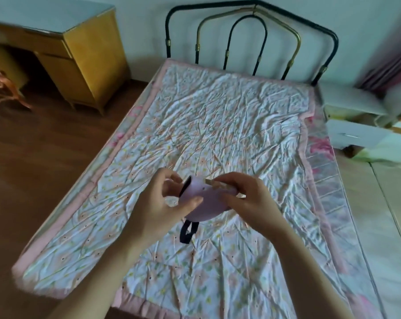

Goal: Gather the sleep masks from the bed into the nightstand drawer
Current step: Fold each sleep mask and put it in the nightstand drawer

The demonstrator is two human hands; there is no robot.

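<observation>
The bed [218,125] fills most of the view, running away from the camera toward a black and brass metal headboard [250,40] against the pale wall. A crumpled floral quilt [229,107] with a pink border covers it. Left of the bed, on the brown wooden floor [33,157], stands a yellow wooden desk [84,54] with a pale tabletop. Right of the bed, near the head end, sits a white nightstand [353,120]; it is blurred, and its upper drawer appears pulled out a little, though this cannot be told for sure.

Both bare forearms reach in from the lower edge and meet over the middle of the quilt. Between them is a lilac sleep mask [208,203], held up above the quilt rather than lying on it. The left hand [162,203] pinches the mask's left end, thumb on the front face and fingers curled behind. The right hand [247,201] grips the right end, fingers pressed together over the top edge, where a tan patterned piece [214,183] shows. A dark strap [187,233] hangs in a loop below the mask.
</observation>
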